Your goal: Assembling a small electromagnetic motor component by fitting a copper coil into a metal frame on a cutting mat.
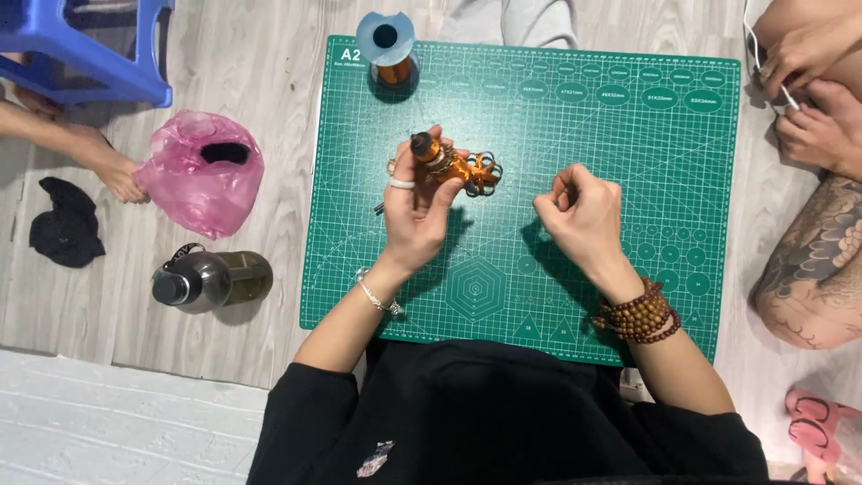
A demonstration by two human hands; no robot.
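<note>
My left hand (415, 208) is raised over a green cutting mat (628, 144) and grips a small copper-wire piece (460, 167) with looped petals and a dark round tip. A white ring sits on one finger and a thin bracelet on the wrist. My right hand (582, 216) hovers to the right, fingers pinched together; whether a thin wire runs between them is too fine to tell. A brown bead bracelet wraps that wrist. A spool of copper wire (388, 56) with a pale blue top stands at the mat's far left corner.
A pink plastic bag (199, 172), a dark bottle lying on its side (212, 278) and a black cloth (65, 223) lie left of the mat. A blue stool (90, 49) stands at top left. Another person's hands (813, 94) and tattooed leg (813, 269) are at the right.
</note>
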